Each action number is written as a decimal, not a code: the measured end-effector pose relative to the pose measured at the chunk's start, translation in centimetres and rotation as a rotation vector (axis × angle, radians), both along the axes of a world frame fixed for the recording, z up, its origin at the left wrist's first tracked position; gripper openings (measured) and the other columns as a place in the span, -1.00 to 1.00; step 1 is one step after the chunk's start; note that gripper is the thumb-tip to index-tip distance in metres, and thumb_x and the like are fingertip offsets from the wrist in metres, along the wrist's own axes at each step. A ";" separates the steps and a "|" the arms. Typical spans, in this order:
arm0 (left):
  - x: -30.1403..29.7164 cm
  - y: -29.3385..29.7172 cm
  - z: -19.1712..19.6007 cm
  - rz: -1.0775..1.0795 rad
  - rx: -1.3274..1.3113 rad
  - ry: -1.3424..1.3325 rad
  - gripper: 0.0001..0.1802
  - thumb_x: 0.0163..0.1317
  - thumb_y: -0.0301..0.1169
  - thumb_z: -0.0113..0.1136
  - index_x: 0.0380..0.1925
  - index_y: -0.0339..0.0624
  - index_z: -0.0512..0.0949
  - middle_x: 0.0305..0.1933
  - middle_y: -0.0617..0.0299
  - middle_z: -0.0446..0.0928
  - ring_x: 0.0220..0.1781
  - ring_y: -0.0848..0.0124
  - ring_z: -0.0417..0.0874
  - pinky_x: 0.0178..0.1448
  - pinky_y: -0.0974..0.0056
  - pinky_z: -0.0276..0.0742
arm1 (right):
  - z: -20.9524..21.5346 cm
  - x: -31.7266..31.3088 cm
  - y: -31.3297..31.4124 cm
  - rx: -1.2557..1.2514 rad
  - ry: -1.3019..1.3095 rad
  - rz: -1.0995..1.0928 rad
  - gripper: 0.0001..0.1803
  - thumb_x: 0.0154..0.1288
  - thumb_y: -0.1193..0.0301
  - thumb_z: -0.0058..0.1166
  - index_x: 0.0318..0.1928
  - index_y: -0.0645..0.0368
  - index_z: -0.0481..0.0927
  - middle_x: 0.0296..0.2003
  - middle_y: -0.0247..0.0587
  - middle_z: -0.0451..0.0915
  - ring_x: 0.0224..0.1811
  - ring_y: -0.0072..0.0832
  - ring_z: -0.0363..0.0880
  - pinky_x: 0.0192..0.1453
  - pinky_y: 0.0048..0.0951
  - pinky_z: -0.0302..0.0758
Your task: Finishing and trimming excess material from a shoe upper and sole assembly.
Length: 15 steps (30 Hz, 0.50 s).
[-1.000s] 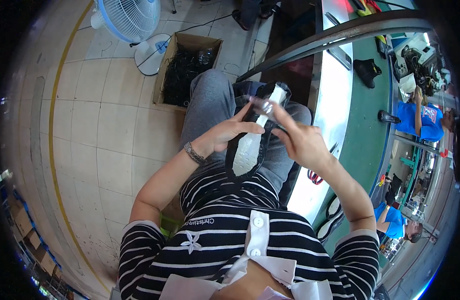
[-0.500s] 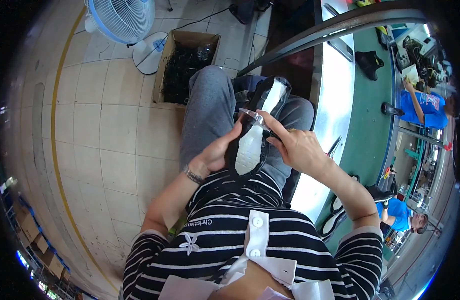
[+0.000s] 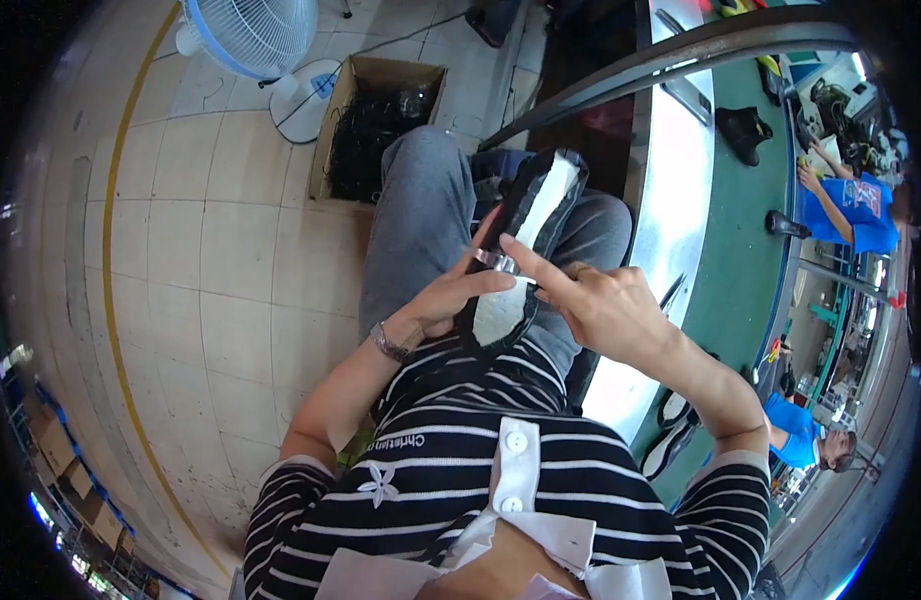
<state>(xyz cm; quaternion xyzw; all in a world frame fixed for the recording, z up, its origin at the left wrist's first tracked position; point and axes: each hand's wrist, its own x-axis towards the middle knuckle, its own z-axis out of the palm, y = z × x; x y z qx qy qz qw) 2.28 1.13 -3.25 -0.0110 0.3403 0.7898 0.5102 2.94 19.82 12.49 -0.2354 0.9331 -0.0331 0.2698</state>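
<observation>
A black shoe, sole upward with a long white bottom face, lies across my lap between my knees. My left hand grips its side, the thumb laid over the white face and the fingers around the edge. Across the narrow middle of the shoe runs a shiny silver strip; whether it is a blade or a band I cannot tell. My right hand is closed beside the strip, its index finger stretched onto the shoe. The inside of that hand is hidden.
To my right stand a metal-edged bench and a green belt carrying a black boot and other shoes. A cardboard box of black scraps and a fan stand ahead left. Two people in blue work beyond the belt.
The silver strip has come down the shoe toward me. My left thumb now lies over the white face, and my right index finger reaches further across the shoe.
</observation>
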 end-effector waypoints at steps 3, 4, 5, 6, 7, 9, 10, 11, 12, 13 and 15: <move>0.3 -0.9 -0.6 -0.042 0.062 -0.151 -0.01 0.25 -0.37 0.19 0.50 0.22 -0.26 0.50 0.09 -0.05 0.47 0.30 0.09 0.46 0.22 0.10 | -1.0 1.4 0.0 -0.256 0.117 -0.067 -0.27 0.40 0.28 0.00 0.47 -0.26 -0.03 -0.63 -0.20 0.54 -0.76 -0.43 0.49 -0.72 -0.45 0.36; 0.3 -0.9 -0.6 -0.028 0.176 -0.254 -0.02 0.25 -0.39 0.17 0.50 0.22 -0.26 0.50 0.09 -0.06 0.48 0.30 0.09 0.46 0.21 0.09 | -1.5 1.3 0.1 -0.255 0.119 -0.073 -0.27 0.40 0.28 0.00 0.47 -0.26 -0.03 -0.63 -0.20 0.54 -0.76 -0.43 0.49 -0.72 -0.45 0.36; 0.6 -0.8 -0.4 0.055 0.227 -0.261 -0.04 0.27 -0.39 0.14 0.50 0.19 -0.27 0.51 0.10 -0.09 0.49 0.28 0.06 0.49 0.20 0.05 | -2.0 1.1 0.3 -0.146 0.058 -0.070 -0.27 0.40 0.27 0.00 0.48 -0.23 -0.02 -0.63 -0.22 0.55 -0.76 -0.45 0.49 -0.71 -0.46 0.36; 0.7 -0.8 -0.4 0.055 0.226 -0.262 -0.04 0.27 -0.39 0.14 0.50 0.19 -0.27 0.51 0.10 -0.09 0.49 0.28 0.06 0.49 0.20 0.05 | -2.3 0.8 0.1 -0.040 -0.005 -0.063 -0.27 0.39 0.27 0.00 0.48 -0.20 -0.01 -0.62 -0.23 0.55 -0.76 -0.48 0.48 -0.71 -0.47 0.37; 0.7 -0.8 -0.4 0.054 0.180 -0.173 -0.05 0.29 -0.38 0.12 0.50 0.18 -0.28 0.52 0.12 -0.10 0.49 0.28 0.06 0.49 0.20 0.05 | -1.5 0.8 -0.3 0.040 -0.015 -0.016 -0.26 0.38 0.28 0.02 0.47 -0.18 0.00 -0.60 -0.23 0.57 -0.75 -0.49 0.49 -0.71 -0.47 0.38; 0.6 -0.8 -0.2 0.066 0.111 0.001 -0.08 0.34 -0.36 0.07 0.50 0.13 -0.31 0.52 0.17 -0.10 0.49 0.33 0.03 0.50 0.21 0.01 | -1.1 1.2 -0.2 -0.078 0.044 -0.047 -0.26 0.38 0.28 0.02 0.48 -0.19 -0.01 -0.60 -0.23 0.57 -0.75 -0.49 0.49 -0.71 -0.46 0.37; 0.6 -0.8 -0.2 0.065 0.109 -0.002 -0.08 0.34 -0.36 0.07 0.50 0.13 -0.31 0.52 0.17 -0.10 0.49 0.33 0.03 0.50 0.21 0.01 | -1.0 1.5 -0.3 -0.195 0.104 -0.077 -0.25 0.38 0.29 0.03 0.48 -0.19 -0.03 -0.59 -0.23 0.57 -0.76 -0.49 0.49 -0.72 -0.46 0.37; 0.7 -0.8 -0.3 0.078 0.053 0.193 -0.07 0.33 -0.35 0.08 0.49 0.11 -0.32 0.52 0.17 -0.11 0.49 0.35 0.02 0.50 0.21 -0.01 | -1.8 2.1 -0.3 -0.308 0.162 -0.111 -0.22 0.36 0.31 0.05 0.48 -0.26 -0.04 -0.61 -0.22 0.56 -0.77 -0.51 0.47 -0.76 -0.47 0.33; 0.5 -0.6 -0.1 0.087 -0.002 0.390 -0.06 0.33 -0.35 0.09 0.49 0.10 -0.33 0.52 0.18 -0.11 0.49 0.36 0.02 0.51 0.21 -0.04 | -2.5 2.3 -0.2 -0.309 0.162 -0.115 -0.22 0.36 0.31 0.05 0.48 -0.26 -0.04 -0.61 -0.22 0.56 -0.77 -0.51 0.47 -0.76 -0.47 0.33; 0.4 -0.6 0.2 0.082 -0.002 0.390 -0.06 0.33 -0.35 0.09 0.49 0.10 -0.33 0.52 0.18 -0.11 0.49 0.36 0.02 0.51 0.21 -0.04 | -3.2 2.5 -0.2 -0.176 0.109 -0.099 -0.21 0.36 0.31 0.06 0.48 -0.28 -0.05 -0.62 -0.23 0.54 -0.77 -0.52 0.46 -0.77 -0.47 0.32; 0.3 -0.6 1.0 0.036 0.059 0.217 0.09 0.21 -0.35 0.24 0.49 0.06 -0.38 0.54 0.14 -0.18 0.53 0.36 -0.07 0.54 0.20 -0.14 | -2.9 2.5 -0.4 -0.027 -0.002 -0.082 -0.17 0.33 0.37 0.06 0.48 -0.35 -0.07 -0.61 -0.23 0.53 -0.76 -0.53 0.45 -0.80 -0.46 0.34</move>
